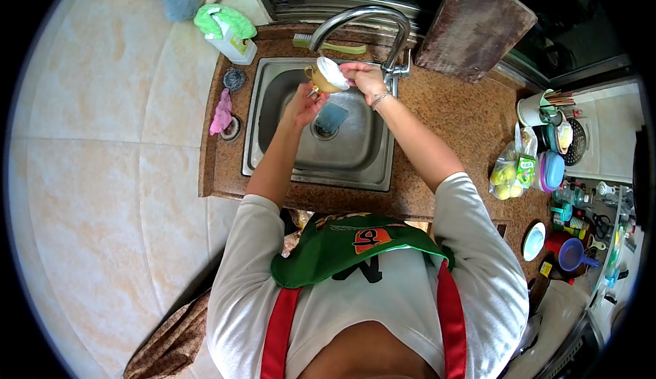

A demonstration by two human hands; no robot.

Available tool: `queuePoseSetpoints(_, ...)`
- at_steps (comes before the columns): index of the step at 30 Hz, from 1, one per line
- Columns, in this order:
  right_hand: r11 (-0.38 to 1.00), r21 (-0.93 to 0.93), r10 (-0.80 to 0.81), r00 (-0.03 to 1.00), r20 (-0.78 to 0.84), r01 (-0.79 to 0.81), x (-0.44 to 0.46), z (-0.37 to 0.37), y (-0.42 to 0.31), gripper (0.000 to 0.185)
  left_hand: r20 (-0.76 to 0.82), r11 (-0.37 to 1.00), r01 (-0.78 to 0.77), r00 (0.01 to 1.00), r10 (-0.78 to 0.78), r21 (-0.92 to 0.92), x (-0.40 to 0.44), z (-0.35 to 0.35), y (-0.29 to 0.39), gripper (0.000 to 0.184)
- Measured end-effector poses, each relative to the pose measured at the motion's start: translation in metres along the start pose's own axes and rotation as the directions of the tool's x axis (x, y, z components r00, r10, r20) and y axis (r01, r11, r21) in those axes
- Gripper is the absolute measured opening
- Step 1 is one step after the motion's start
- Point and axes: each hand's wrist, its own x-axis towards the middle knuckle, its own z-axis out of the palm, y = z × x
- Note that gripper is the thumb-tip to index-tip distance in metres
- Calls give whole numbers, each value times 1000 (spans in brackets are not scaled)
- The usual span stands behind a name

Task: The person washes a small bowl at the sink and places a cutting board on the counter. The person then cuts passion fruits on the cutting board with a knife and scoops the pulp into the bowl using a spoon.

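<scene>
Over the sink (250, 116), my left hand (303, 105) grips a small gold cup (316, 78) with a looped handle, its fingers closed around the lower side. The cup is tilted, and a white part (333, 73) faces right; I cannot tell whether that is its inside or something pressed against it. At that white side, my right hand (367, 79) has its fingers closed on the edge. A bluish square pad or cloth (332, 116) lies on the sink floor beside the drain, below both hands. Above the cup arches the chrome faucet (362, 14).
Left of the sink are a steel scrubber (234, 79), a pink cloth (221, 112) and a white jug (234, 45) under a green cloth. A brush (331, 45) lies behind the basin. Rightward are a cutting board (475, 23), a bag of yellow fruit (509, 174) and a bowl (534, 241).
</scene>
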Motion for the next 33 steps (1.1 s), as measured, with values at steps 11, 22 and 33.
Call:
queuePoseSetpoints(11,1000,-14,-30,986,-163,28,4,-23,24,18,244,635,-566,816,524,526,-9,16,-11,41)
queuePoseSetpoints(22,714,-647,-299,719,-628,-268,37,-105,28,59,409,-228,-370,544,733,901,-21,11,-2,40)
queuePoseSetpoints(33,732,-680,-162,964,-209,-25,83,-158,20,69,479,-379,-292,561,675,878,-28,16,-16,40)
